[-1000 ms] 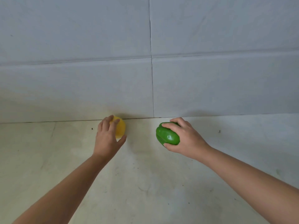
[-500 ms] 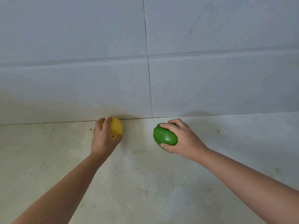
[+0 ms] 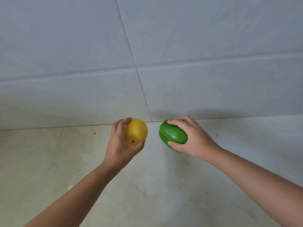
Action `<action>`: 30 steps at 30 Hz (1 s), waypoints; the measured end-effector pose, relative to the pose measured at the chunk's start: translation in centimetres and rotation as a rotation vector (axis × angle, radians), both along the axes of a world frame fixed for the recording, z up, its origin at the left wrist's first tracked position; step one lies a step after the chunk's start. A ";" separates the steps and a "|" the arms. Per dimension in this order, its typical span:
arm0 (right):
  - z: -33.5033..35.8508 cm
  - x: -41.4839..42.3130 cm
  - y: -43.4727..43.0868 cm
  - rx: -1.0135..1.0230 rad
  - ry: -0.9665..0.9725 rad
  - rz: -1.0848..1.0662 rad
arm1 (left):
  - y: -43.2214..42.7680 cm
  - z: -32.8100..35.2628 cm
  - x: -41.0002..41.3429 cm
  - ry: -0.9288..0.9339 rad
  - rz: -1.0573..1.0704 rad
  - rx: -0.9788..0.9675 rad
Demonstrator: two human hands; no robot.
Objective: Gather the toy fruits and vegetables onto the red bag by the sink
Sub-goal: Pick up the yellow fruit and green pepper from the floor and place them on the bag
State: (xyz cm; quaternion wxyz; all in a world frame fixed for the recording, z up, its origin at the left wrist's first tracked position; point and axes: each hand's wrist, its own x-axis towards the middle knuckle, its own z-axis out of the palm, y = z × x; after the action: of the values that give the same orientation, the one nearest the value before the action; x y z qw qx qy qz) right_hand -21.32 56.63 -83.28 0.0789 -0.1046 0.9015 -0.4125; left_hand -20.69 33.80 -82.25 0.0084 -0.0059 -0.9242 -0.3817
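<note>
A round yellow toy fruit (image 3: 136, 132) with a small dark hole in its base sits in my left hand (image 3: 120, 145), fingers wrapped round its left side and thumb under it. Just to its right, my right hand (image 3: 191, 138) grips a glossy green toy bell pepper (image 3: 172, 135) from above and the right. Both toys are held close to the back of the pale counter (image 3: 147, 185), a short gap between them. The red bag and the sink are out of view.
A grey tiled wall (image 3: 164, 63) rises straight behind the hands, meeting the counter just beyond the toys. The counter surface is pale, stained and speckled with small dark marks.
My left hand has closed on the yellow fruit, lifted it and turned it so its base faces me. The right hand keeps its grip on the green pepper. The view has tilted.
</note>
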 end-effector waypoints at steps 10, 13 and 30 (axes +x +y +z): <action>17.2 3.7 8.3 -0.122 -0.022 -0.350 | 9.9 17.5 1.6 -0.025 -0.115 0.050; 23.7 4.5 10.1 -0.131 -0.006 -0.414 | 12.5 23.2 2.4 0.012 -0.181 0.010; 57.8 5.8 12.8 -0.213 0.313 -0.621 | 18.9 55.0 4.9 0.023 0.090 0.300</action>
State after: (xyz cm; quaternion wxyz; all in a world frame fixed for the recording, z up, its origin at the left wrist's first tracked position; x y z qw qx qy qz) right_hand -15.53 69.46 -25.51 -0.2003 0.1048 0.8434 -0.4874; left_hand -15.83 52.72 -27.25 0.0368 0.0327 -0.8559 -0.5147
